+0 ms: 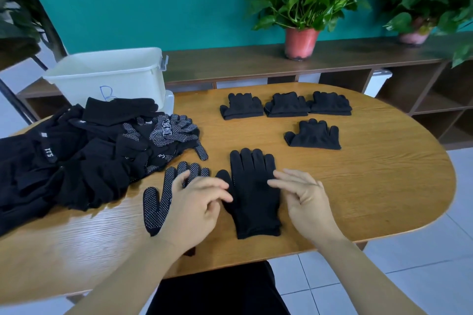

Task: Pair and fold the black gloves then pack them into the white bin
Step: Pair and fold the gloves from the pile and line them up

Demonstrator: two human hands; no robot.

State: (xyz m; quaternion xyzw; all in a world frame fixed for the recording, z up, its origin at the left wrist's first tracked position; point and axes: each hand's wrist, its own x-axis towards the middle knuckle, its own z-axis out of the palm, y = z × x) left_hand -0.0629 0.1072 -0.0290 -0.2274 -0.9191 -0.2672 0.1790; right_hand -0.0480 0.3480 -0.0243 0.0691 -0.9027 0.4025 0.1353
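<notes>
Over the wooden table [371,161], my left hand [194,202] and right hand [304,199] hold nothing, fingers loose. I'd stack the white-dotted black glove [161,199] on the plain black glove [252,197], cuffs matched.

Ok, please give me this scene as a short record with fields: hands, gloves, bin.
left hand: open, over the dotted glove
right hand: open, fingertips over the plain glove
folded pairs: four, on the far side of the table
loose pile: left side, unsorted
white bin: behind the pile, far left
</notes>
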